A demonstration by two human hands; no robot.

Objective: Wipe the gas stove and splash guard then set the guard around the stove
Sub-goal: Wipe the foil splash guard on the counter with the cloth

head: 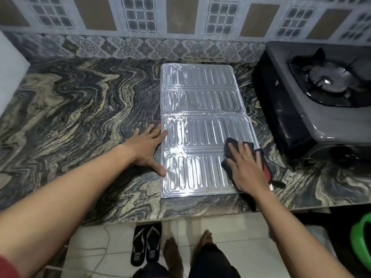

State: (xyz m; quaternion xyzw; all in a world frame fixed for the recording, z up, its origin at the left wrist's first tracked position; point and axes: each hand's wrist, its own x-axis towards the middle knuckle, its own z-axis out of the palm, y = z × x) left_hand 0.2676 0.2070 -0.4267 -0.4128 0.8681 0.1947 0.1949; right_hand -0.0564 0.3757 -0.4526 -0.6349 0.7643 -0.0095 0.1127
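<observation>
Silver ribbed aluminium fills the middle of the view. The folding splash guard is laid flat on the swirled black-and-beige stone tabletop, its panels opened out in a line running away from the person, with a crease across the middle.

The left hand is stretched out on a straight arm, palm down on the tabletop at the guard's left edge. Its fingers are spread and straight, and a fingertip and the thumb tip are laid on the rim of the near panel. Its grip is wide and nothing is held.

The right hand is pressed flat, fingers straight and slightly fanned, on a crumpled black cloth with a red patch. The cloth is held down on the right side of the near panel and hangs over its edge onto the tabletop. The grip is wide here too, the cloth being pressed rather than clasped.

Bright reflections are seen on the guard's embossed oblong ribs, and a raised border is run round each panel. The grey single-burner gas stove is set to the right of the guard, apart from it, with a black pan support round a metal burner head.

At the lower right, below the tabletop, a green plastic rim is partly seen. Whether it is a container, and what lies in it, cannot be told.
</observation>
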